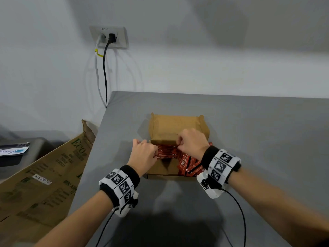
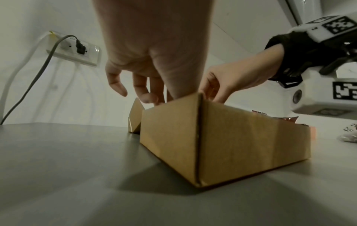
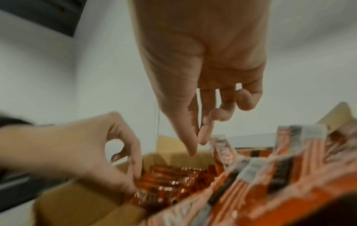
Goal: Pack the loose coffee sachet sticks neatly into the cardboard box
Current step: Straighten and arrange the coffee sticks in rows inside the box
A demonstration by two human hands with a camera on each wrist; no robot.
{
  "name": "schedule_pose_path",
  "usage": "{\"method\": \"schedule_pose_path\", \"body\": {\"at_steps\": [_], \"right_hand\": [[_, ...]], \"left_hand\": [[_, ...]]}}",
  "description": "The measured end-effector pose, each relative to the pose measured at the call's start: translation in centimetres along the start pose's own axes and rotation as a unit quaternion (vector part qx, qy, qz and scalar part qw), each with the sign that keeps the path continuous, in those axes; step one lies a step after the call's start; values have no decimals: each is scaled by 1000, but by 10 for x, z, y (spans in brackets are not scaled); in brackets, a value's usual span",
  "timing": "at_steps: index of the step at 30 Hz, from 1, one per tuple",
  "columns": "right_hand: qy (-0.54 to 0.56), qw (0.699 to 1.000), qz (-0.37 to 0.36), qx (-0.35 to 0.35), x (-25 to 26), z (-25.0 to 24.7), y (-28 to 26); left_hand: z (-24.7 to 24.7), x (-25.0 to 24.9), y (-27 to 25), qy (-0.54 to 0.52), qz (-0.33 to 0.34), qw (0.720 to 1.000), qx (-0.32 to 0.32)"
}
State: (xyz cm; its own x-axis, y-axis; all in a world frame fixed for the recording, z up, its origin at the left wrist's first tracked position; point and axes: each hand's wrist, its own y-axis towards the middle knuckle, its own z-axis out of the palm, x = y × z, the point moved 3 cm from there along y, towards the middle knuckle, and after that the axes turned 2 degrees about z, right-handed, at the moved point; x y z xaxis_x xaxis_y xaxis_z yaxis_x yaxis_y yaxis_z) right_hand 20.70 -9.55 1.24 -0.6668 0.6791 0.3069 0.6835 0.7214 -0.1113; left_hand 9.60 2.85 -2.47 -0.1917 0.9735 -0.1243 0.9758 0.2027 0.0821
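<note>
An open cardboard box (image 1: pixel 160 171) sits on the grey table (image 1: pixel 258 132), its lid (image 1: pixel 176 125) folded back. A flat row of red coffee sachets (image 1: pixel 167 152) fills the box's far part. More sachets (image 1: pixel 190 166) lean in a loose pile at its right side. My left hand (image 1: pixel 151 152) is at the row's left end, thumb down on the sachet ends (image 3: pixel 170 178), fingers hanging loosely curled. My right hand (image 1: pixel 179 145) is at the row's right end; in the right wrist view its fingers (image 3: pixel 203 134) point down with nothing between them.
The table's left edge runs close to the box. Beyond that edge leans a large flattened carton (image 1: pixel 44 175), with a dark bin holding papers (image 1: pixel 17 150) behind it. A wall socket (image 1: pixel 109 37) with two cables hangs above the table's far left corner.
</note>
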Motion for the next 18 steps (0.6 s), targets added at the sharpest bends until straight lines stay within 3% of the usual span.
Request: {"method": "schedule_pose_path", "body": {"at_steps": [3,9,18], "right_hand": [[15,996,39,-76,-16,-14,8],[-42,996,81,26,-27,-1,22],[85,994,63,7,-25,-12,20]], "left_hand": [[3,0,-1,-16,9,1000,-23],[3,-5,-1,-12,18,999,-31],[2,-15,6,17,57,998,34]]}}
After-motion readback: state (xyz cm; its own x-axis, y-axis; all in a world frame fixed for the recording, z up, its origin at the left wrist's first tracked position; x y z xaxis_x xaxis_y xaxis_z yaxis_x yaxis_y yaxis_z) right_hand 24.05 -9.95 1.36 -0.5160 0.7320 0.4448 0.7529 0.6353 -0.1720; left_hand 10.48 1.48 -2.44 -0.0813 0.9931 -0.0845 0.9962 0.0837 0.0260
